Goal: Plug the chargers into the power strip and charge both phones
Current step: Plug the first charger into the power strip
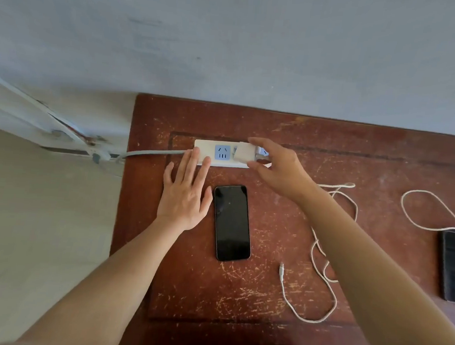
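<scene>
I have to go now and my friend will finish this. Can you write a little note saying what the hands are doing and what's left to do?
Left hand: open, flat, fingertips steadying the left end of the power strip.
Right hand: pinching the white charger block at a middle socket; whether it is fully in cannot be told.
Middle phone: screen dark, face up, no cable in it. Its cable's free plug lies on the table to the phone's right.
Second phone: at the right edge, a white cable runs to it.
Left to do: seat the block, plug the loose cable into the middle phone, check the second phone's charger.
</scene>
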{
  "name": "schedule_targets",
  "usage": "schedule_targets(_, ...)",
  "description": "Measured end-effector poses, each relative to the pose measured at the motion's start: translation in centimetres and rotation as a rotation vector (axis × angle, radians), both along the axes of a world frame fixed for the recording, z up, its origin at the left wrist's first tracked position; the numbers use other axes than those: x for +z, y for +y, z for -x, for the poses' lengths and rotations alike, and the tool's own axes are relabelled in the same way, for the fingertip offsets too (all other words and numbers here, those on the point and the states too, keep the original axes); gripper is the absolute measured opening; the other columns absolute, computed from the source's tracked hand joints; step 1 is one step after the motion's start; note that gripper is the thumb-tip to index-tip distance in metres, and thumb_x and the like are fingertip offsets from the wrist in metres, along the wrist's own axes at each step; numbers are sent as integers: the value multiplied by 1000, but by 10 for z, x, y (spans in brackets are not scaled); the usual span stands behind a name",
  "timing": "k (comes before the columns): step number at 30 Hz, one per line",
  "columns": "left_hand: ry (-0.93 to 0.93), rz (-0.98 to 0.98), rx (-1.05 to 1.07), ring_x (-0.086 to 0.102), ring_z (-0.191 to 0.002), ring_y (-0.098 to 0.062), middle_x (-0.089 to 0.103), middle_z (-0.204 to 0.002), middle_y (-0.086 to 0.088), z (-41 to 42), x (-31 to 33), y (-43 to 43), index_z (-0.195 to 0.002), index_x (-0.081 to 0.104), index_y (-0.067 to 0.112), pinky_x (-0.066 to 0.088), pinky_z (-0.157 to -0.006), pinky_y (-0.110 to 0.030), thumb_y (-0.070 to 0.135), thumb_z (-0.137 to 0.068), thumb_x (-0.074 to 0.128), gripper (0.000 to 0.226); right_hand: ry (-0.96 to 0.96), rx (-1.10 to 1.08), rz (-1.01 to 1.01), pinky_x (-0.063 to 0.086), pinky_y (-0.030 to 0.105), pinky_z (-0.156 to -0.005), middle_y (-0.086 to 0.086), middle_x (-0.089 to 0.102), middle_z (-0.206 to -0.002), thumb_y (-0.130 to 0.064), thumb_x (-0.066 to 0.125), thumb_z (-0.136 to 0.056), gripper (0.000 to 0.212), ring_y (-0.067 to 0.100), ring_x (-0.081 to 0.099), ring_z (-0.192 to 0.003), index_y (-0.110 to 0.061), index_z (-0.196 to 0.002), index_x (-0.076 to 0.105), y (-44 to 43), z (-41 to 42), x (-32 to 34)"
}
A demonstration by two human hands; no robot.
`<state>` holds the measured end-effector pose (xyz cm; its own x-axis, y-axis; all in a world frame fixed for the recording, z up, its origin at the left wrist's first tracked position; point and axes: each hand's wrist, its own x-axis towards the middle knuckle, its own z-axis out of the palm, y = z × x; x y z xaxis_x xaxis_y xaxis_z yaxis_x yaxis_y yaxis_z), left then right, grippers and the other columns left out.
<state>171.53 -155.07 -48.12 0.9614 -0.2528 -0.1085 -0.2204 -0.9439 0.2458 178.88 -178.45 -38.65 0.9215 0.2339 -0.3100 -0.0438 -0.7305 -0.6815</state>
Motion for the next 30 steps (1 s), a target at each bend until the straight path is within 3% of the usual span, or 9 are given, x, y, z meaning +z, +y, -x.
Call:
schedule_targets(3,-27,-4,6,5,-155,-29,4,-169,-14,1,-2,1,-160,1,25,14,-120,-56,49,-100,25,69,-23,49,28,43,8,-85,3,61,-136,-20,73,-88,50,19,62,-114,-17,-135,58,0,-9,-3)
schedule_targets(4,-32,-2,6,6,-155,-29,5,-169,-14,1,-3,2,-160,0,25,15,-120,-56,49,-100,23,68,-30,64,33,44,7,-85,3,61,-134,-20,75,-86,49,18,62,-112,-17,-133,60,0,-12,-3)
schedule_targets(7,-41,6,15,7,-155,-29,7,-169,-13,1,-5,2,-160,3,26,16,-121,-57,49,-100,25,68,-22,100,35,52,24,-89,-3,59,-127,-20,77,-82,48,13,61,-100,-21,-128,64,-5,-19,0)
schedule_targets(9,-46,9,20,7,-155,-29,7,-169,-13,1,-7,2,-160,6,26,16,-121,-56,49,-100,26,67,-17,145,58,51,28,-92,-4,60,-126,-19,75,-82,47,10,60,-99,-22,-128,63,-11,-23,3)
schedule_targets(15,-60,16,19,7,-155,-28,6,-169,-12,1,-9,2,-160,3,27,14,-121,-56,51,-101,19,66,0,137,113,52,28,-93,-1,63,-130,-19,75,-82,51,7,56,-103,-22,-130,60,-24,-31,8)
schedule_targets(22,-81,6,28,6,-155,-28,6,-169,-12,1,-12,2,-160,7,26,13,-121,-55,48,-100,32,69,-44,317,201,45,21,-84,5,61,-126,-17,73,-83,49,19,62,-104,-15,-130,63,-10,-40,21)
schedule_targets(30,-89,23,22,9,-155,-29,9,-169,-13,0,-11,2,-160,9,26,15,-121,-56,48,-100,32,68,-58,370,324,51,32,-88,7,56,-121,-10,69,-82,51,26,61,-102,-14,-132,63,1,-44,34)
